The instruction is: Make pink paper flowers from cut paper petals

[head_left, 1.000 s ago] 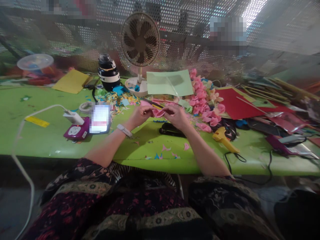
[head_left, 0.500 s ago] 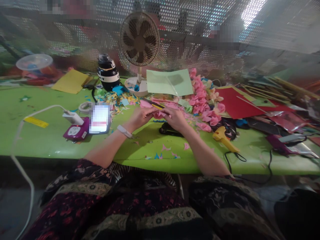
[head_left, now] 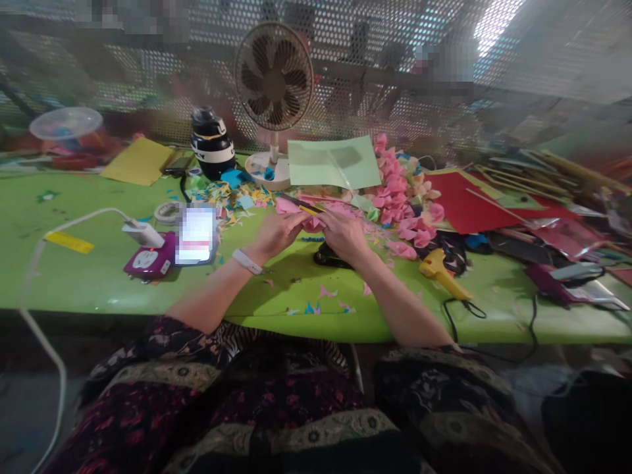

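Note:
Between my two hands is a small piece of pink paper, mostly covered by the fingers. My left hand, with a white band on its wrist, pinches it from the left. My right hand grips it from the right, its fingers curled in. Just beyond the fingertips lies a yellow and black pen-like tool among pink paper scraps. Below my right hand sits a black object, partly hidden by the hand. Pink folded paper flowers are heaped to the right.
A fan, a dark bottle and a pale green sheet stand or lie at the back. Left are a lit phone and a purple socket block. A yellow glue gun and red paper lie right.
Both hands have drawn slightly closer around the pink paper, and less of it shows. My right hand has shifted a little left. The table items stay in place.

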Action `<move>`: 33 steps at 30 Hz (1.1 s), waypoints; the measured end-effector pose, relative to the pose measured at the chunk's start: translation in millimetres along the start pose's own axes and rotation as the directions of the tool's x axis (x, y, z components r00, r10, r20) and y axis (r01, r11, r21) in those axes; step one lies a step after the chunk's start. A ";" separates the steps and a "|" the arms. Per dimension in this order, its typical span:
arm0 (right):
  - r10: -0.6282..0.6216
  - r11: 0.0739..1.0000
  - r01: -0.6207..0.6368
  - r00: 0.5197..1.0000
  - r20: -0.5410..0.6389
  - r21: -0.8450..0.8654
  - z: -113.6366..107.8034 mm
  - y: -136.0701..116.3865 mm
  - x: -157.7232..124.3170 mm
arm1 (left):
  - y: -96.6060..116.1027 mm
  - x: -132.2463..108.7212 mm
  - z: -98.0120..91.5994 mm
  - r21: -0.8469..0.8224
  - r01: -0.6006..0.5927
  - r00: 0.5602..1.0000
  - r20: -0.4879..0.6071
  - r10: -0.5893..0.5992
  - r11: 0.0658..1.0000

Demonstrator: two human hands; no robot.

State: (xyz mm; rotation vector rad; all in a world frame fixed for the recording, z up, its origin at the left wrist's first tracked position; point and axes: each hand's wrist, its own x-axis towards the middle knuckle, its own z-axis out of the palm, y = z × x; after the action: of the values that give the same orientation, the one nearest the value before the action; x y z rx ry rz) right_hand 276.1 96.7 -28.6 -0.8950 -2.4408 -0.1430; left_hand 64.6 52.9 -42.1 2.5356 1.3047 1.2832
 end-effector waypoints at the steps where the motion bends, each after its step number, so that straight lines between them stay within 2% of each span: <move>1: 0.003 1.000 -0.003 1.000 -0.001 0.002 0.4 -0.2 -0.4 | 1.2 0.1 -0.7 0.016 -0.010 1.000 0.008 0.010 1.000; 5: 0.019 0.999 -0.020 1.000 0.024 0.045 0.1 -1.1 -0.6 | 6.2 0.7 -2.9 0.064 -0.029 0.999 0.047 0.026 0.998; 12: 0.024 0.996 -0.028 0.999 0.049 0.086 -2.9 -3.9 1.5 | 9.5 -1.2 -0.2 0.108 0.015 1.000 0.021 -0.018 0.994; 20: 0.127 0.961 -0.144 0.988 0.089 0.234 -5.4 -8.3 0.5 | 11.7 -3.9 4.6 0.173 -0.025 1.000 0.013 0.023 0.985; 23: 0.155 0.937 -0.174 0.984 0.087 0.303 -8.2 -13.1 0.7 | 14.8 -4.8 7.2 0.167 0.021 1.000 -0.005 -0.020 0.986; 28: 0.218 0.882 -0.230 0.973 0.076 0.412 -12.6 -21.9 0.6 | 29.2 -5.8 7.5 0.144 0.176 0.984 0.006 -0.178 0.974; 33: 0.297 0.867 -0.305 0.951 0.084 0.394 -12.9 -27.3 0.6 | 40.9 -7.1 7.1 0.139 0.252 0.967 0.010 -0.256 0.958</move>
State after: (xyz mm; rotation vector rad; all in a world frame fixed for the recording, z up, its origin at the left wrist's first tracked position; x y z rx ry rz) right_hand 264.3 72.4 -15.0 -1.0672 -2.1906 0.4709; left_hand 94.6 23.7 -37.0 2.3555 1.7005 1.1403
